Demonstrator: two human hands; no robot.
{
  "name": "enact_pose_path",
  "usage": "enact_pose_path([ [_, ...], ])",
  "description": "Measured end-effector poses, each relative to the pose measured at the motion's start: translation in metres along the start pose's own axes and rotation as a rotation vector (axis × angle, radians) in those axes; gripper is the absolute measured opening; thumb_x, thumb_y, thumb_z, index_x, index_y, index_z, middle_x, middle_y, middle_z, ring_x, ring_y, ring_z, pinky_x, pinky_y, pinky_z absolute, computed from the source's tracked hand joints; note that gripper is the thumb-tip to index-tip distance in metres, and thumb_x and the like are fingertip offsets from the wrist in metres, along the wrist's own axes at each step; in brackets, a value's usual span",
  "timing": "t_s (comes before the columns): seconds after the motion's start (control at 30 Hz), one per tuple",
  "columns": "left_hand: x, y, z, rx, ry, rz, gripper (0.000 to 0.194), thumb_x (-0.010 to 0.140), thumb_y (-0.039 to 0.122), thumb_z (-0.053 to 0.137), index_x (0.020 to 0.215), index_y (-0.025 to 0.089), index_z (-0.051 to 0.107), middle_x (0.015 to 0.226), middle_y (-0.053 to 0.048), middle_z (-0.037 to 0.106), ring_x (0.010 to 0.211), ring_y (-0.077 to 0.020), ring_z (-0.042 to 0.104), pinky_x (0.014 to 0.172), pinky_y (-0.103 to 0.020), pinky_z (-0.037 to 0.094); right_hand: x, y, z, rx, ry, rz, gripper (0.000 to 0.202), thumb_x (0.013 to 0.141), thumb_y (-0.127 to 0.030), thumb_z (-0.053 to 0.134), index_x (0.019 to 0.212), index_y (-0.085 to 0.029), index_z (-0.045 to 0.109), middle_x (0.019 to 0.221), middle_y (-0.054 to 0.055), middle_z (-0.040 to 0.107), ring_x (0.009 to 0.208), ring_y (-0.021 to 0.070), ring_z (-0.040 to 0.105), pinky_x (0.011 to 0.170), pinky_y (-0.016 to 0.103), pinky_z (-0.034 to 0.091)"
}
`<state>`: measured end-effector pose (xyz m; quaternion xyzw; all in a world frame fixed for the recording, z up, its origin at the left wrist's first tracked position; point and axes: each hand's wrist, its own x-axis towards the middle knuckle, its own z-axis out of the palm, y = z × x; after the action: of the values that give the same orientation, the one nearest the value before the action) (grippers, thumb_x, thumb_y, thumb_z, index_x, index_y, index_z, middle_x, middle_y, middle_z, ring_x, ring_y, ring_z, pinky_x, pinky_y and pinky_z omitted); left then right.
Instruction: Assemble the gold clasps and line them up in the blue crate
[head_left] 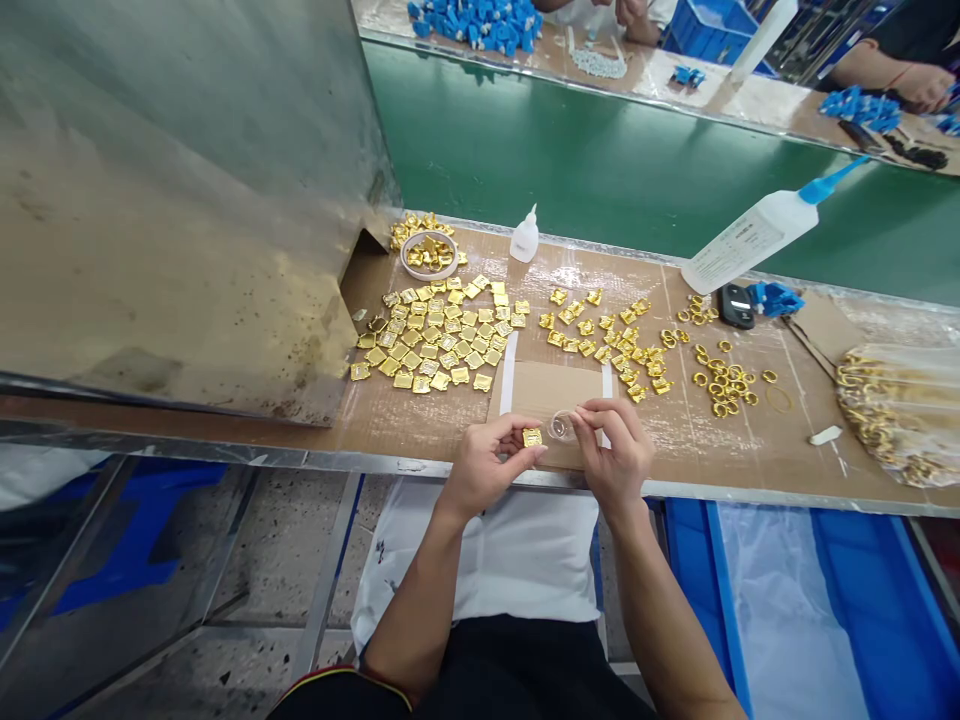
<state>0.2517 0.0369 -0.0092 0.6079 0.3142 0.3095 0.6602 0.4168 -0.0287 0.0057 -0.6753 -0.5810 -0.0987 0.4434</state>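
My left hand point(484, 462) pinches a small gold square piece point(532, 437) between thumb and fingers, its patterned face turned up. Close to its right, my right hand point(621, 455) is closed on a small transparent ring-shaped thing point(560, 427); its exact kind is too small to make out. Both hands are at the table's front edge, over a cardboard sheet point(559, 388) with white tape strips at its sides. Rows of flat gold square pieces point(442, 335) lie beyond my left hand. Gold pieces with ring bands point(626, 345) lie beyond the right one.
A metal box point(187, 200) stands at the left. Behind are a tape roll point(429, 256) around gold pieces and a small white dropper bottle point(525, 238). Rightward lie loose gold rings point(724, 388), a large tilted bottle point(750, 240) and a bag of gold parts point(892, 410). Co-workers' hands show across.
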Motion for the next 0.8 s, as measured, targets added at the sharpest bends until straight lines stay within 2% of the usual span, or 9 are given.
enact_pose_path([
  [0.2, 0.0, -0.001, 0.0, -0.013, -0.004, 0.002, 0.028, 0.082, 0.033, 0.074, 0.102, 0.013, 0.074, 0.066, 0.002, 0.06, 0.058, -0.0123, 0.066, 0.057, -0.021, 0.056, 0.001, -0.004, -0.008, 0.091, 0.002, 0.033, 0.017, 0.096, -0.025, 0.066, 0.078, -0.025, 0.067, 0.079, 0.003, 0.075, 0.069, 0.017, 0.071, 0.06, 0.028, 0.056],
  [0.4, -0.001, -0.001, 0.0, 0.0, -0.011, -0.017, 0.03, 0.083, 0.033, 0.073, 0.105, 0.013, 0.074, 0.067, 0.0, 0.064, 0.062, -0.0146, 0.068, 0.06, -0.024, 0.058, -0.011, -0.016, -0.021, 0.27, 0.098, 0.281, 0.011, 0.095, -0.028, 0.067, 0.085, -0.024, 0.068, 0.079, 0.002, 0.078, 0.073, 0.0203, 0.076, 0.066, 0.033, 0.061],
  [0.47, -0.001, 0.0, 0.0, 0.002, -0.014, -0.02, 0.03, 0.084, 0.033, 0.073, 0.105, 0.012, 0.073, 0.068, -0.001, 0.065, 0.063, -0.0151, 0.069, 0.061, -0.025, 0.059, -0.015, -0.024, -0.021, 0.353, 0.095, 0.327, 0.009, 0.095, -0.026, 0.067, 0.087, -0.024, 0.068, 0.08, 0.002, 0.078, 0.074, 0.0203, 0.076, 0.067, 0.033, 0.062],
  [0.67, -0.001, 0.0, -0.001, 0.001, -0.028, 0.007, 0.029, 0.085, 0.034, 0.072, 0.105, 0.013, 0.074, 0.069, -0.001, 0.066, 0.064, -0.0157, 0.071, 0.062, -0.024, 0.059, -0.011, -0.038, -0.014, 0.397, -0.018, 0.245, 0.008, 0.095, -0.021, 0.066, 0.089, -0.024, 0.069, 0.082, 0.002, 0.079, 0.076, 0.0195, 0.077, 0.072, 0.032, 0.064],
  [0.8, 0.0, -0.001, -0.001, 0.006, -0.041, 0.025, 0.029, 0.086, 0.035, 0.071, 0.105, 0.013, 0.074, 0.074, -0.003, 0.07, 0.067, -0.0161, 0.071, 0.063, -0.024, 0.06, -0.008, -0.038, -0.009, 0.352, -0.042, 0.182, 0.01, 0.094, -0.017, 0.065, 0.087, -0.024, 0.068, 0.08, 0.001, 0.078, 0.073, 0.0173, 0.077, 0.066, 0.026, 0.062],
])
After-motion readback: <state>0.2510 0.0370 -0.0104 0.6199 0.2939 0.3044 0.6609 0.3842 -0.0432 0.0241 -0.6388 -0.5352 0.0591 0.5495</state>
